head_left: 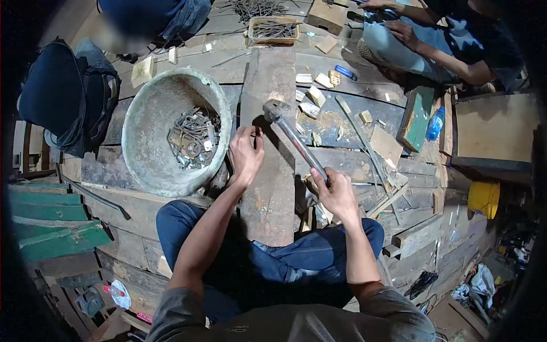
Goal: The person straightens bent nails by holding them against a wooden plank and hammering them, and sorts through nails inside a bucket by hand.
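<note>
A metal hammer (296, 138) is gripped by its handle in my right hand (338, 198), its head raised above a long wooden plank (266, 205) that runs away from my crossed legs. My left hand (247, 153) is at the plank's left edge, thumb and fingers pinched together; what they hold is too small to make out. Left of that hand a large worn whitish tub (149, 134) leans toward me. Inside it lies a heap of metal scraps (196, 137), including bent pieces and a round part.
A tray of nails (274, 29) stands at the plank's far end, beside a loose nail pile (253, 8). Wood chips (310, 109) and a blue lighter (346, 72) lie to the right. Another person's hand (403, 34) is at upper right. A yellow bucket (483, 199) sits far right.
</note>
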`<state>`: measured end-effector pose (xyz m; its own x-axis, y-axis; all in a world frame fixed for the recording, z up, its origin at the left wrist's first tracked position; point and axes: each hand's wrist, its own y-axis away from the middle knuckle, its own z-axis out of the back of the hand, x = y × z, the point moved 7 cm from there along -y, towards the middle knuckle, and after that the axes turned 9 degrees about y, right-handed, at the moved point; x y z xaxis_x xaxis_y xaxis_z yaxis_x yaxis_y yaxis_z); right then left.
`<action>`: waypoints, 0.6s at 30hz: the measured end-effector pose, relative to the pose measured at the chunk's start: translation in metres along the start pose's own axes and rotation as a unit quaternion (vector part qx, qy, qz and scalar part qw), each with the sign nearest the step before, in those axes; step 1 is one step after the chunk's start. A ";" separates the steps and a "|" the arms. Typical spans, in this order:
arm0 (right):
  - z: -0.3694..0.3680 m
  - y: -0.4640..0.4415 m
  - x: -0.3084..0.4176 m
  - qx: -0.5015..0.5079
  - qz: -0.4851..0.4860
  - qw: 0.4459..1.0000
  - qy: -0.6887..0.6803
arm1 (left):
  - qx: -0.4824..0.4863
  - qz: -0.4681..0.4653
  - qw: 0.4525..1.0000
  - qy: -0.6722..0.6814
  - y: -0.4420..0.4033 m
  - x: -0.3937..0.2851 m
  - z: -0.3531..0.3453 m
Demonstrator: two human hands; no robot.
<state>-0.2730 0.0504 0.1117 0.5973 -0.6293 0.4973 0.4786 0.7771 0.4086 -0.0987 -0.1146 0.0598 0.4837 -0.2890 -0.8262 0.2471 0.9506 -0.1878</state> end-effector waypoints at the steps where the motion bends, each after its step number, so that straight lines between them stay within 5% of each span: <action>1: 0.000 0.000 0.000 -0.005 0.009 1.000 0.000 | -0.001 0.007 1.000 0.006 0.000 0.002 0.000; 18: -0.002 0.004 0.006 0.001 0.048 0.999 -0.012 | -0.004 0.003 1.000 0.014 0.001 0.010 -0.003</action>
<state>-0.2661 0.0495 0.1149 0.6248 -0.5527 0.5515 0.4190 0.8334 0.3605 -0.0959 -0.1160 0.0503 0.4622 -0.2793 -0.8416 0.2372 0.9534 -0.1862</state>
